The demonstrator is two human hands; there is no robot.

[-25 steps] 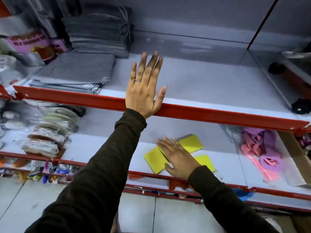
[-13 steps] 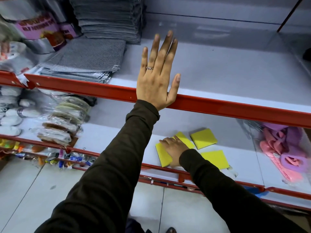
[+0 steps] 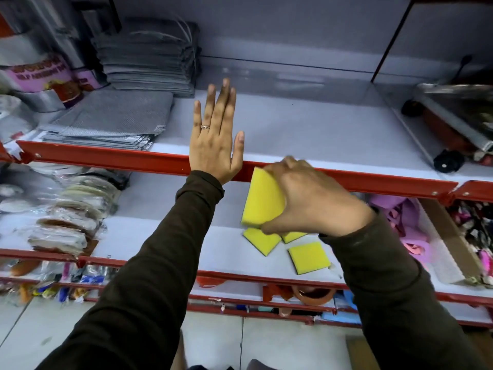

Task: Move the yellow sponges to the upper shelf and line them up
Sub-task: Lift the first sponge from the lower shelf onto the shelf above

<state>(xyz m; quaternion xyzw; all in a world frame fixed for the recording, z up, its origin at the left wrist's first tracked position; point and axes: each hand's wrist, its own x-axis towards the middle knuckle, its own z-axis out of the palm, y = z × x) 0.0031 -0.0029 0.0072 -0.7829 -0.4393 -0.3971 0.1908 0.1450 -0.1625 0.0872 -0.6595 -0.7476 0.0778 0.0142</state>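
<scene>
My right hand (image 3: 312,198) grips a yellow sponge (image 3: 262,197), held tilted in the air just below the red front rail of the upper shelf (image 3: 306,124). Three more yellow sponges lie flat on the lower shelf (image 3: 160,236): one (image 3: 260,240) under the held sponge, one (image 3: 293,236) mostly hidden by my right hand, and one (image 3: 309,257) nearer the front edge. My left hand (image 3: 214,137) lies flat with fingers spread on the upper shelf's front edge, holding nothing.
Grey folded cloths (image 3: 112,121) and a taller grey stack (image 3: 149,57) fill the upper shelf's left. A red-and-steel item (image 3: 453,124) sits behind a clear divider at right. Packaged scrubbers (image 3: 66,212) lie at lower left, pink items (image 3: 410,222) at lower right.
My right hand has closed on one sponge from the lower shelf and lifted it up toward the upper shelf's rail. My left hand stays flat on the upper shelf.
</scene>
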